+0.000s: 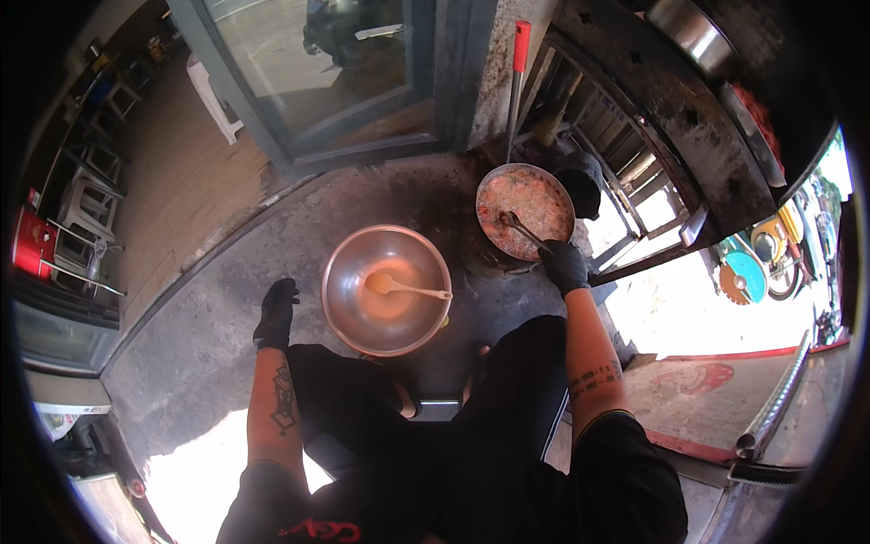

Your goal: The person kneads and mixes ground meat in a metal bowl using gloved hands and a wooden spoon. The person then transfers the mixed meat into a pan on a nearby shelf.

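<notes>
My right hand [565, 266], in a black glove, grips the handle of a long metal utensil [529, 232], which may be tongs. Its far end rests in a round pot [503, 255] of bubbling, reddish food [520, 197] with a foamy surface. Left of the pot, a wide stainless steel bowl [345, 292] stands in front of my knees. Inside it, a light-coloured spoon [408, 290] leans with its handle towards the right rim. Beside my left knee, my left hand [274, 314], also black-gloved, is held away from the bowl with nothing in it.
A glass door [340, 75] in a grey frame stands ahead. Behind the pot rises a red-handled pole [520, 51]. A dark metal stand [680, 129] at right bears a tray of red food [754, 129]. Stools [88, 200] line the left; concrete floor [197, 347] lies around me.
</notes>
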The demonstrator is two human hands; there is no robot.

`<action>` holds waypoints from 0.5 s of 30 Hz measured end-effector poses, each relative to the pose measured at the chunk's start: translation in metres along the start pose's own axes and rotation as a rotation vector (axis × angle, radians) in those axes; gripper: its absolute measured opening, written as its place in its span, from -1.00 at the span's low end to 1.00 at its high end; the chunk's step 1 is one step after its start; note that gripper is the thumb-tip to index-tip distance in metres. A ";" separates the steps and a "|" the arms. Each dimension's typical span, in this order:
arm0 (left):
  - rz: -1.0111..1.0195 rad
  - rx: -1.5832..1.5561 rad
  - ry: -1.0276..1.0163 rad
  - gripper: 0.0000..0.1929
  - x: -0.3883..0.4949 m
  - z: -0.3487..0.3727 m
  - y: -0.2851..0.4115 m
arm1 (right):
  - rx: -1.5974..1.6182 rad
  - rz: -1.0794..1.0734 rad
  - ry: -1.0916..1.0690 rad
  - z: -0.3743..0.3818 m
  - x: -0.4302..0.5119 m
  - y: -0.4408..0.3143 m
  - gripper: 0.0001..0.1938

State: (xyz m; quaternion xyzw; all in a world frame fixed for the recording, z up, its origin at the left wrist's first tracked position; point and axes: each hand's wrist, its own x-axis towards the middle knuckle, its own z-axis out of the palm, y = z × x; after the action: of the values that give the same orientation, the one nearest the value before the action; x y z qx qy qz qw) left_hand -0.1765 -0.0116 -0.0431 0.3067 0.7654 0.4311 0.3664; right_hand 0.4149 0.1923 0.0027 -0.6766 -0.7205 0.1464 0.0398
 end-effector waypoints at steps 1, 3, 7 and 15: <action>0.001 -0.005 0.003 -0.61 0.000 0.000 -0.001 | 0.039 0.002 0.017 -0.001 0.000 -0.001 -0.65; 0.007 -0.003 0.002 -0.61 -0.001 0.000 0.001 | 0.115 0.014 0.053 -0.002 -0.001 -0.004 -0.63; 0.012 0.001 -0.010 -0.60 0.000 0.003 0.003 | 0.109 -0.005 0.079 0.010 0.006 -0.024 -0.58; -0.013 0.004 -0.016 -0.59 -0.003 0.001 0.006 | 0.111 0.056 0.045 0.001 0.002 -0.031 -0.50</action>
State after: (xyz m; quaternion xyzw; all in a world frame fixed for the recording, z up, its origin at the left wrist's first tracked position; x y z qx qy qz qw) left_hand -0.1732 -0.0106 -0.0368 0.3058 0.7652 0.4248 0.3748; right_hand 0.3844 0.1926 0.0096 -0.6964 -0.6911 0.1718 0.0892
